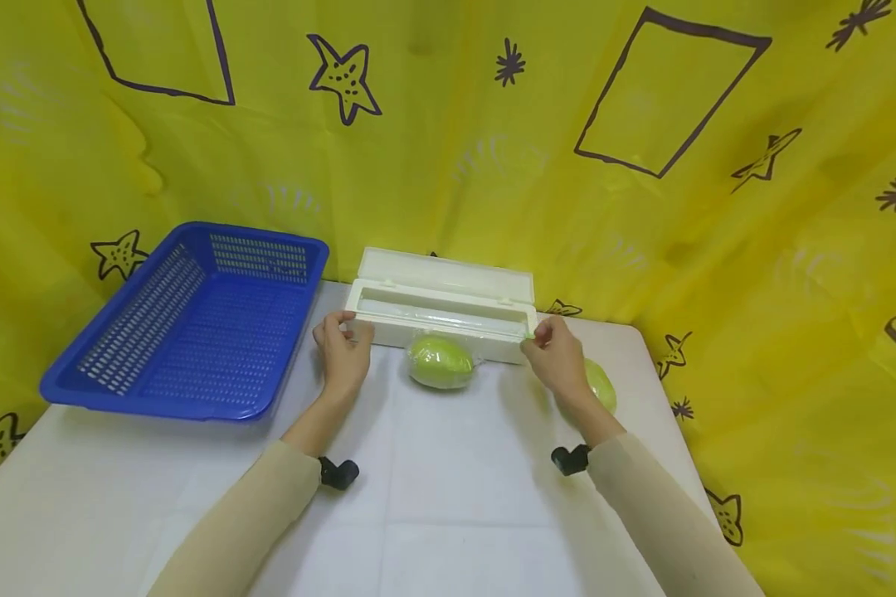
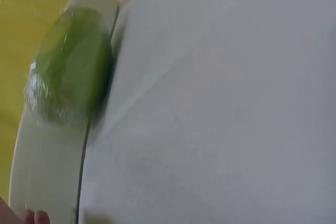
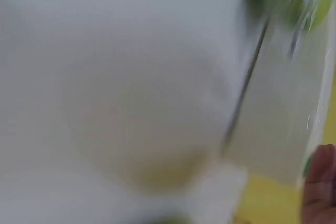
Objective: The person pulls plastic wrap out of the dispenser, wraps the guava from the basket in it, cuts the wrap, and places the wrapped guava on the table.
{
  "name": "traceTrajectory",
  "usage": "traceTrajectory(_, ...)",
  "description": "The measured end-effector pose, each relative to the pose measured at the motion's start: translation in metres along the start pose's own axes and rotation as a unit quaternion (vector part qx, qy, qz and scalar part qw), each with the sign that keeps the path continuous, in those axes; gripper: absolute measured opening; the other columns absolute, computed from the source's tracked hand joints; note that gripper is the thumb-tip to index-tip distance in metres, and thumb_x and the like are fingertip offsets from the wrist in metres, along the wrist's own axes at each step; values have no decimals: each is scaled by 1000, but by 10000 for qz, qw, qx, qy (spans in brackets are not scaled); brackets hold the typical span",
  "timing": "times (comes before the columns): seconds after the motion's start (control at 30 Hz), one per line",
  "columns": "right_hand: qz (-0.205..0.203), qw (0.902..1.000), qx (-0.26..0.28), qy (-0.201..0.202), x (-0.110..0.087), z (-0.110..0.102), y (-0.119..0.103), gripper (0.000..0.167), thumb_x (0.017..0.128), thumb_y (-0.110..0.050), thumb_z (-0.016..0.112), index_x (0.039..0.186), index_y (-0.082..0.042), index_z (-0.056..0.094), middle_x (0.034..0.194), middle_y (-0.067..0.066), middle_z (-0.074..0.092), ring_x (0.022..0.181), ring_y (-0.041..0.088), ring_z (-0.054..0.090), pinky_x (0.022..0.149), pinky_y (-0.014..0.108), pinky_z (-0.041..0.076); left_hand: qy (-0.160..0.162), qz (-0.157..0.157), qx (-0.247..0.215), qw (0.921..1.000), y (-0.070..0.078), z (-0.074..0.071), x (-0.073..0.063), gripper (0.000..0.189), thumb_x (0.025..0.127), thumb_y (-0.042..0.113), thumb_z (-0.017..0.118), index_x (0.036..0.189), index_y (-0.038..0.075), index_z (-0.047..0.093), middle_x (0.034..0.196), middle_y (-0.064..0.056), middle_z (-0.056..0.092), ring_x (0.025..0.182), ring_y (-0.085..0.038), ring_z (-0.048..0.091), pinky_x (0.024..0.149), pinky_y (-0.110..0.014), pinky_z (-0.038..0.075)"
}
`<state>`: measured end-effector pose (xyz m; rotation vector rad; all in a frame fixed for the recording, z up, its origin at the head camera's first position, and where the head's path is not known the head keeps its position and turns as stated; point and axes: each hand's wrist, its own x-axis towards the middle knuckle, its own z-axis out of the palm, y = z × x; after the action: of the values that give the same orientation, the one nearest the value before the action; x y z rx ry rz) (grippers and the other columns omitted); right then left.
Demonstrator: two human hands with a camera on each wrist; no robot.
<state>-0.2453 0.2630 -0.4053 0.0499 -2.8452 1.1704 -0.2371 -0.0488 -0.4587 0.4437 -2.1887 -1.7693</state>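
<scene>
A long white cling film box (image 1: 440, 332) stands with its lid (image 1: 445, 274) raised, a roll of clear film (image 1: 440, 313) inside. At its left end my left hand (image 1: 345, 352) grips the corner; fingertips show low in the left wrist view. My right hand (image 1: 556, 356) pinches the small green slide cutter (image 1: 527, 337) at the right end. Against the box's front, between the hands, sits a green oval fruit (image 1: 440, 361) covered in clear film. Another green fruit (image 1: 601, 385) lies beside the right wrist, partly hidden by it.
A blue plastic basket (image 1: 250, 406) with slotted sides stands at the left of the white table (image 1: 455, 464). Behind the table and on the right hangs a yellow curtain (image 1: 433, 166) with drawn stars. Both wrists carry small black devices.
</scene>
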Motion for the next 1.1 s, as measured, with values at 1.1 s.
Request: traceTrajectory(1.1,-1267,9717,1927,511,-36,62,1,16,89,-11,75,103,-3,73,100,6,76,90,11,71,77,22,58,-3071,2851,2200,8809,2,26,-28,75,82,45,79,147,21,50,146,-3,54,133,-26,51,110,-48,41)
